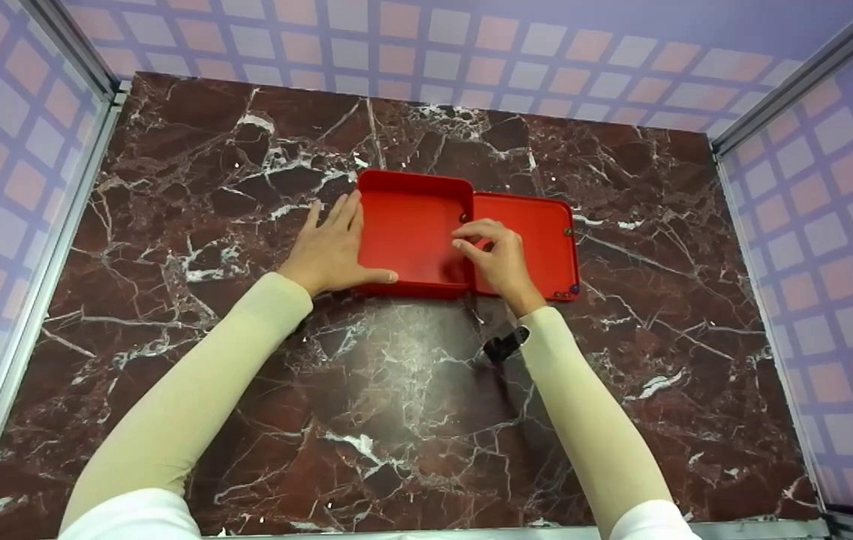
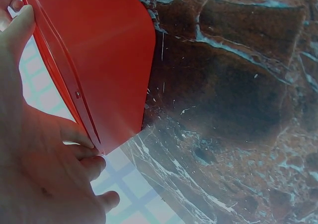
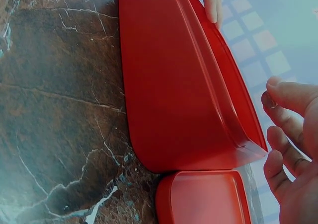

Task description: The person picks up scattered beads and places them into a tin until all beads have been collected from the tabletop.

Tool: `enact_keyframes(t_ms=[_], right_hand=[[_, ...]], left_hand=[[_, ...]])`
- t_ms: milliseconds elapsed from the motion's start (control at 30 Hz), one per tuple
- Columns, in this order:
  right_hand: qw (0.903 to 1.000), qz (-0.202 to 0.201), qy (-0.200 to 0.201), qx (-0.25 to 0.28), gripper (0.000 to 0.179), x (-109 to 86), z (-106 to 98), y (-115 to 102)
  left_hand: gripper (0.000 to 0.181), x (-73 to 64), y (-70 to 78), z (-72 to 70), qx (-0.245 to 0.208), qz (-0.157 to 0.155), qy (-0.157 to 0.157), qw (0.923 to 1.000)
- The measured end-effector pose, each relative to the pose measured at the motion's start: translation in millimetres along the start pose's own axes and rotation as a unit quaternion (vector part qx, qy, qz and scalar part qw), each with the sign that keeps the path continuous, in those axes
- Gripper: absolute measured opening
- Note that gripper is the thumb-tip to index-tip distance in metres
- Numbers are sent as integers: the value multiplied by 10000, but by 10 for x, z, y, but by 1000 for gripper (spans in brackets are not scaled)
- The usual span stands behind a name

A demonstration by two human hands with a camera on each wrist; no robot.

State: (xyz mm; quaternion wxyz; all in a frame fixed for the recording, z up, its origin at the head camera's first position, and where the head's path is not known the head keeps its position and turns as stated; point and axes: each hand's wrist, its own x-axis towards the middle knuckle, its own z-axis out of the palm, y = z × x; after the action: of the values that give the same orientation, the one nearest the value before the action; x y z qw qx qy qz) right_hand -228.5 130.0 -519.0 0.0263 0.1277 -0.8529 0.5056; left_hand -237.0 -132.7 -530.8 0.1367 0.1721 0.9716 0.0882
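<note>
A deep red box [image 1: 411, 232] stands on the marbled table, its shallow red lid [image 1: 527, 217] lying flat at its right side. My left hand [image 1: 330, 247] spreads over the box's left side, with straight fingers on the left rim and the thumb across the front rim. Above the box's right wall, my right hand [image 1: 497, 255] pinches a small glassy marble [image 3: 270, 100] between thumb and forefinger. More marbles lie in the lid: a greenish one [image 1: 568, 232] by its right edge and a dark blue one [image 1: 575, 289] near the front right corner, beside small reddish ones.
Dark red marbled tabletop [image 1: 396, 420] surrounds the box and lid. Checked panels [image 1: 531, 67] enclose the back and both sides. A black wrist camera [image 1: 506, 345] hangs by the right cuff.
</note>
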Motion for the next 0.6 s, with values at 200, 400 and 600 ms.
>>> enact_keyframes(t_ms=[200, 400, 600], right_hand=[[10000, -39, 4, -23, 15, 11, 21, 26], [10000, -77, 29, 13, 14, 6, 20, 21], [10000, -92, -6, 33, 16, 2, 13, 14]], left_hand=[[123, 1, 1, -4, -10, 9, -22, 10000], [126, 1, -7, -4, 2, 28, -16, 10000], [124, 1, -9, 0, -43, 25, -5, 10000]])
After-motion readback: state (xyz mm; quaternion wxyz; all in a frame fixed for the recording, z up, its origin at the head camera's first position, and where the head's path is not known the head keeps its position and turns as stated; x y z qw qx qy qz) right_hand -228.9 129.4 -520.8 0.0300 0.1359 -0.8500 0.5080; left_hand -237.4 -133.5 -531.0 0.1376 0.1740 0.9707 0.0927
